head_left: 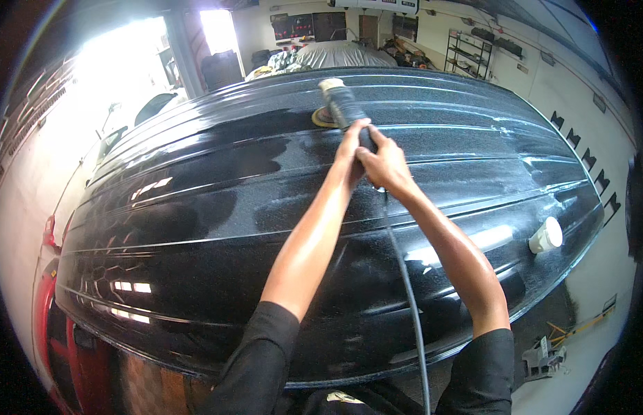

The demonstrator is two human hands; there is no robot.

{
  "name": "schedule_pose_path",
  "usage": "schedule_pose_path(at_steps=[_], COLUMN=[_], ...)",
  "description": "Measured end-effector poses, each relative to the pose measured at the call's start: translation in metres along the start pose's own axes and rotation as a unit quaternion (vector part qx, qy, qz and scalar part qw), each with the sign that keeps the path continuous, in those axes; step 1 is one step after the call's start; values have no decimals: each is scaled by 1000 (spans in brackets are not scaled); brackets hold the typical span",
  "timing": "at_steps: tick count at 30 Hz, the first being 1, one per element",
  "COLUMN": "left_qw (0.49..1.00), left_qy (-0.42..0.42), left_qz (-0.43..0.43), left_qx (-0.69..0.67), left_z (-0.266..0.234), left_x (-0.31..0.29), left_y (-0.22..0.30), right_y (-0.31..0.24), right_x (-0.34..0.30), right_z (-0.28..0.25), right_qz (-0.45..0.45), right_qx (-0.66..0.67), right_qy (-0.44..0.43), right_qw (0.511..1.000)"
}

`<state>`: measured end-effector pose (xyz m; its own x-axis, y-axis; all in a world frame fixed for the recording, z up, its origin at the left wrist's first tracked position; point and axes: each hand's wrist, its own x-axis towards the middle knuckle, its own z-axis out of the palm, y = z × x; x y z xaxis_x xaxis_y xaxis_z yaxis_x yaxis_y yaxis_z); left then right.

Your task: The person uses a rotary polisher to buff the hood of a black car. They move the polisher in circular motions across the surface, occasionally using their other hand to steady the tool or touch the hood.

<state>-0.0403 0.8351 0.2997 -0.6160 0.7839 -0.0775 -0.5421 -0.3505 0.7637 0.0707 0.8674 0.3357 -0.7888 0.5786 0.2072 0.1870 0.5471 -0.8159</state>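
Note:
A dark polisher (344, 104) with a pale end and a round yellowish pad (324, 117) rests on a ribbed, glossy black vehicle roof (218, 273). My left hand (352, 144) is closed around the polisher's body, nearer the pad. Just behind it, my right hand (389, 164) is wrapped around the rear of the same tool. Both arms reach far forward over the roof. From the polisher a grey cord (406, 283) trails back toward me between my forearms. Hazy, whitish streaks show on parts of the roof, mostly right of the pad; darker glossy patches lie to the left.
A white tub (545, 236) stands on the roof's right side. Past the far edge is a vehicle under a grey cover (346, 54). Shelving (468, 54) stands against the back wall. Something red (43, 304) is beside the roof at left. A yellow frame (577, 326) stands at lower right.

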Motion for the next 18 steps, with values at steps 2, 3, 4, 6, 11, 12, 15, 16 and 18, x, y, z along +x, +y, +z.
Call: schedule_pose_path(at_steps=[2,3,4,6,11,12,15,16,18], left_qw=[1000,999,999,995,990,992,998,993,991], left_qy=[-18,-44,-45,-75,-18,-62,-42,-77,-37], left_qz=[2,-3,-7,-9,93,88,46,86,123], left_qx=[-11,-23,-21,-59,-103,-61,-8,0,22], left_z=[37,53,64,82,124,128,144,157,153], left_x=[8,13,3,25,46,46,43,44,54], left_y=[-23,-35,-40,-70,-104,-105,-114,-119,-127], right_y=[29,38,44,57,68,57,74,85,107], right_x=[4,2,1,-1,-6,-17,-22,-19,-14], right_z=[-29,-46,-56,-80,-117,-127,-142,-153,-155], right_qz=[-24,-1,19,34,39,78,86,46,25], right_qx=[-26,-21,-11,-21,-68,-36,23,28,31], right_qy=[54,62,63,85,154,142,122,145,127], right_qw=[998,998,998,996,985,986,989,988,991])
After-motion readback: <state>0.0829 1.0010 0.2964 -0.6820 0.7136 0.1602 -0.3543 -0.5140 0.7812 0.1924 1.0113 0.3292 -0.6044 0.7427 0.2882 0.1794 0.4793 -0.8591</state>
